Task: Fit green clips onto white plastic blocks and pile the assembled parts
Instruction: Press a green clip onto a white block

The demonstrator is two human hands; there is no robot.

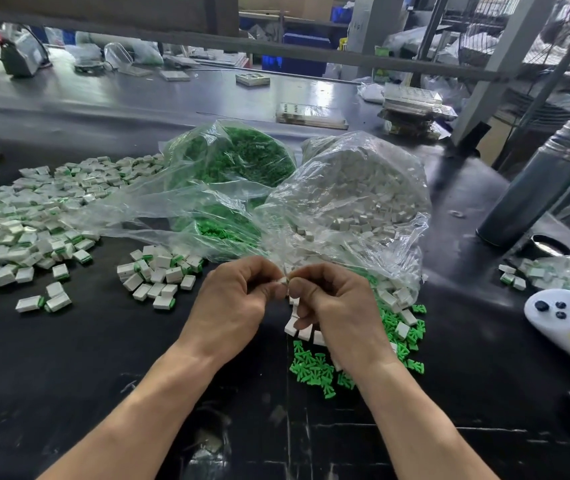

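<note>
**Pressing a clip home, with supply to the right and the pile to the left**

Both hands meet just above the desk (68, 375). The left hand (233, 303) has its fingers curled with the thumb and forefinger pinching a small white block (281, 281). The right hand (328, 299) is curled the same way, its fingertips pressed against the block from the other side. No green shows between the fingers, so whether a clip is already seated cannot be told.

To do this step well, I judge the block should be held square by its flat faces while the right thumb pushes straight along the slot; a skewed push would likely jam the clip or flick the little piece away. A firm pinch matters, since the parts look smooth and light.

Loose green clips (314, 370) and bare white blocks (302, 329) lie directly under and just right of the right hand, spilling from the clear bag of blocks (352, 195) beyond the knuckles. The bag of clips (231, 161) sits beyond the left hand, its loose plastic close to the fingertips, where it could snag.

A small pile of assembled parts (158, 275) lies just left of the left hand, and the large pile (23, 216) is farther left. The bare desk nearest the person, between the forearms and left of them, gives room for a drop-off sweep to the left. To the far right a white handheld device (560, 317) and a dark cylinder (533, 188) limit movement.
</note>
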